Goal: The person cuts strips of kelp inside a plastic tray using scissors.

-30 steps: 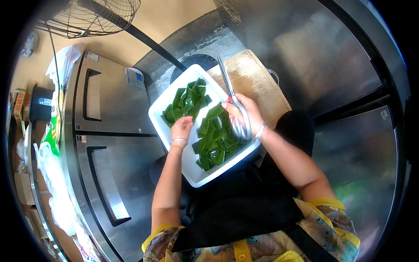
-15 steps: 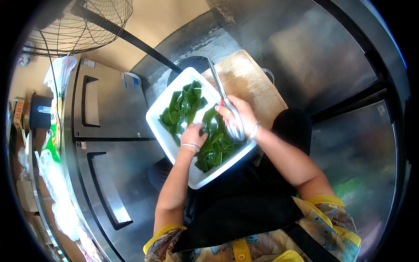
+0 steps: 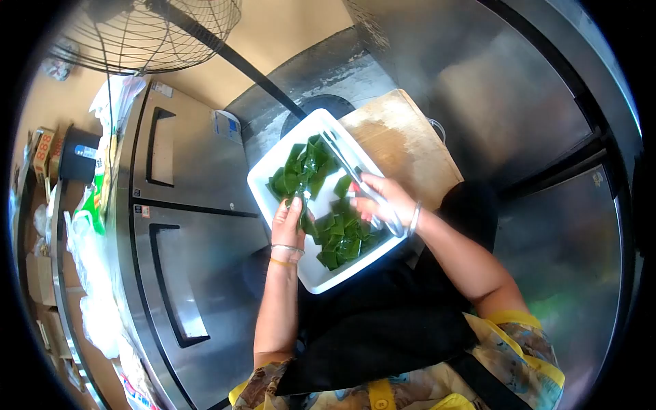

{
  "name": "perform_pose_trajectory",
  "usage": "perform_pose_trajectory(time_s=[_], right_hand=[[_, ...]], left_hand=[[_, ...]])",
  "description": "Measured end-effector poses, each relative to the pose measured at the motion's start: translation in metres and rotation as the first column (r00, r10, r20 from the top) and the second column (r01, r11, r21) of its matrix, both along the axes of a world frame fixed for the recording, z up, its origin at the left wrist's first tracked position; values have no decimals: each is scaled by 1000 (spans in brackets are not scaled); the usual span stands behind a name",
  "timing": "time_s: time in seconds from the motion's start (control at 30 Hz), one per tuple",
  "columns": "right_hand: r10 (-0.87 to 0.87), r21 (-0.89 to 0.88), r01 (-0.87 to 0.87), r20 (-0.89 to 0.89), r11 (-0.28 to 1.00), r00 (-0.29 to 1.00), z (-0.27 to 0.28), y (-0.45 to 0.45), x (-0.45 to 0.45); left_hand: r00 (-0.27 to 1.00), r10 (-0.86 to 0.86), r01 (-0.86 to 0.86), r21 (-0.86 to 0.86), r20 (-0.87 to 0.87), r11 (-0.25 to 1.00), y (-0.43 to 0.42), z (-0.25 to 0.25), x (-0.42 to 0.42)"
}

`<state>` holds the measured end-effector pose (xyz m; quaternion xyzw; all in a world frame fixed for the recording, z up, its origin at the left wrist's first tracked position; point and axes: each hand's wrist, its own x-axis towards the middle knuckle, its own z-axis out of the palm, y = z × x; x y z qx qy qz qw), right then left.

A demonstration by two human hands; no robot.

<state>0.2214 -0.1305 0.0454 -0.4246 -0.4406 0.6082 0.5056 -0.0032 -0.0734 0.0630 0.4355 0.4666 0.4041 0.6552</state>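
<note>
Just then, the left hand (image 3: 289, 222) was over the near left side of the white tub (image 3: 313, 279). Its thumb and fingers were closed, pinching a green strip (image 3: 305, 217) that looked wet and shiny. The right hand (image 3: 388, 203) was wrapped around the handles of the big silver scissors (image 3: 347, 158), over the right side of the tub. Its fingers were bent around them, and a bit of red showed near the grip. The long, thin blades pointed up and away, over the far part of the tub. I could not tell if the blades touched each other.

Inside the tub were two heaps of flat green bits. The far heap (image 3: 311, 162) was on the left, and the near heap (image 3: 345, 239) was closer to the person, under and beside the right hand. The green strip hung down between the two heaps.

Past the tub, on the right, was a wooden board (image 3: 410, 147) with a wet, darker patch. Shiny metal doors (image 3: 195, 287) stood on the left, and a wire fan (image 3: 164, 34) was up at the top left. Each wrist had a shiny bracelet on it.
</note>
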Motion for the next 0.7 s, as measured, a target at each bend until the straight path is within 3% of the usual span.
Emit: perform_pose_trajectory(time_s=[0.07,0.1,0.23,0.33,0.57,0.6,0.63,0.67,0.7], right_hand=[[31,93,-44,136,995,990,-11,0,-3],[-22,231,-57,323,971,946,-13,1,-5],[-79,337,-126,533,933,843,-10,-4,-8],[-75,351,-143,540,925,838,-11,-3,-9],[-64,320,-162,593,933,803,-9,-1,-9],[-56,330,-151,541,932,839,-20,3,-13],[-50,285,-157,603,946,796,-14,0,-9],[-54,299,-121,518,947,854,-19,0,-10],[-36,287,-136,523,948,852,-19,0,-11]], left_hand=[[994,109,-110,-159,-10,981,1,11,4],[991,136,-129,-221,14,967,-1,18,7],[981,113,-48,-359,160,932,7,5,-9],[956,17,90,-349,294,933,9,3,-17],[952,8,89,-304,306,949,-2,0,-12],[934,60,53,-302,354,952,-3,-2,-8],[926,26,96,-303,377,948,-3,-12,-6],[874,-61,196,-236,482,952,-2,-25,-10],[846,9,172,-289,532,942,-4,-33,-9]])
